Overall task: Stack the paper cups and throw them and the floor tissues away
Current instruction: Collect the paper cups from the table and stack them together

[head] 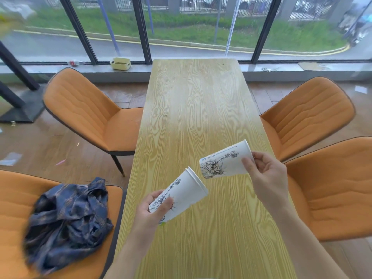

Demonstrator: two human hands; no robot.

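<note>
4 orange chairs (90,111) flank the long wooden table (193,109) that runs from 6 o'clock up to 12 o'clock, where we see glass window panels (181,27) and a sill holding a small pale-yellow box (120,63) at 11 o'clock. On the chair seat at 8 o'clock lies a crumpled blue patterned cloth (68,220). Bits of litter (10,159) dot the wooden floor at 9 o'clock, too blurred for us to name.

Above the bare tabletop at 6 o'clock, our left hand (149,212) grips 2 nested paper cups (181,195) near their base, rims tilted toward 1 o'clock. Our right hand (267,174) pinches a single printed paper cup (223,162) at its rim, base pointing toward 8 o'clock. The single cup's base is near the nested rims, not touching.
</note>
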